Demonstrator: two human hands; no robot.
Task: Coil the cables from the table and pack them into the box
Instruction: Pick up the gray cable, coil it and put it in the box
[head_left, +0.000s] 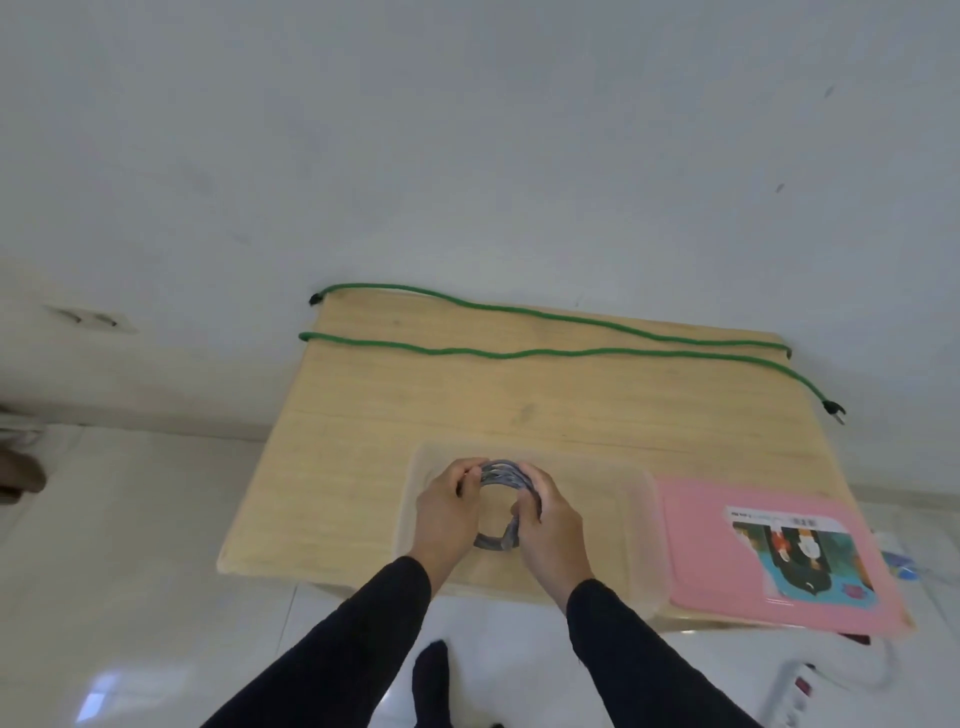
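A grey cable (500, 474) is wound into a ring of several loops and held between both hands. My left hand (448, 512) grips its left side and my right hand (553, 525) grips its right side. The coil hangs over a clear plastic box (631, 519) that stands near the front edge of the wooden table (415, 405). A long green cable (545, 354) lies uncoiled in two long runs across the far side of the table, with dark ends at the far left corner and at the right edge.
A pink lid (696, 540) with a picture label lies to the right of the box at the table's front right. A white power strip (789, 696) sits on the tiled floor at lower right. A wall stands behind the table.
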